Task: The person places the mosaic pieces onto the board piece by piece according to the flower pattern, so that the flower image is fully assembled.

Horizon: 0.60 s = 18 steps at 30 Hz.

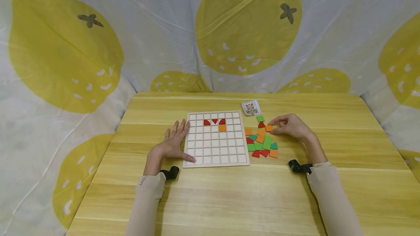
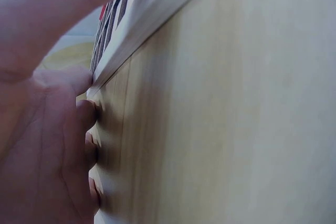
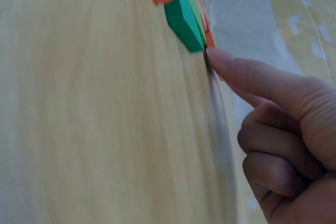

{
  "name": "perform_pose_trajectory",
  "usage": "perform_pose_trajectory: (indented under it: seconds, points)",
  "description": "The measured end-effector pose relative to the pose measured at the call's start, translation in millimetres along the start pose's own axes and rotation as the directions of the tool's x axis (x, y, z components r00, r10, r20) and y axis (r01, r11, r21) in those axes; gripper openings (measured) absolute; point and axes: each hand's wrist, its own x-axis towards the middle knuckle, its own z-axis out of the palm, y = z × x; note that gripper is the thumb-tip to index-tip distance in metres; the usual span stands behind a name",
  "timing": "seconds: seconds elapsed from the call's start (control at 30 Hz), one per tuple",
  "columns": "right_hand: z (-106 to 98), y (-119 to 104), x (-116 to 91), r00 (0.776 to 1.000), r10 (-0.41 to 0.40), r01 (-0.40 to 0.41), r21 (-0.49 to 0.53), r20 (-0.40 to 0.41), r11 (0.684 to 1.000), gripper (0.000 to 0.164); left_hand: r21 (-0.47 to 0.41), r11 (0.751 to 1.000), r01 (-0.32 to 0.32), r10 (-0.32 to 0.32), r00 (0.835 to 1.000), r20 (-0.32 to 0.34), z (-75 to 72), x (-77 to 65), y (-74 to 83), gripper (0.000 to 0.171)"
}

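A square wooden grid board (image 1: pixel 199 153) lies on the table. On it sit two red quarter-round tiles, a red triangle tile (image 1: pixel 214 121) and an orange square tile (image 1: pixel 222 128). My left hand (image 1: pixel 171 145) spreads over the board's left side, thumb on the near left corner and fingertips along the edge. Right of the board, my right hand (image 1: pixel 293 126) pinches another orange square tile (image 1: pixel 269 128) between thumb and index finger at the edge of a loose tile group. The right wrist view shows its other fingers (image 3: pixel 275 174) curled in; the pinched tile is mostly hidden there.
Several loose tiles in green, red, orange and teal, such as a green tile (image 1: pixel 267 142), lie beside the board. A small pattern card (image 1: pixel 251 108) lies behind them. A lemon-print cloth (image 1: pixel 164 28) hangs behind the wooden table (image 1: pixel 229 199).
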Motion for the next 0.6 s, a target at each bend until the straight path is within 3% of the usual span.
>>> perform_pose_trajectory:
  seconds: [0.37, 0.6]
  points:
    - [25, -38, 8, 0.999, -0.023, 0.023, -0.014, -0.027, 1.000, 0.031, 0.009, 1.000, 0.004, -0.004, 1.000, -0.001, 1.1, 1.1, -1.1, 0.146]
    - [61, -78, 26, 0.998, -0.062, 0.061, 0.052, 0.011, 0.997, 0.027, 0.006, 1.000, 0.005, -0.005, 1.000, -0.001, 1.3, 1.7, -1.4, 0.146]
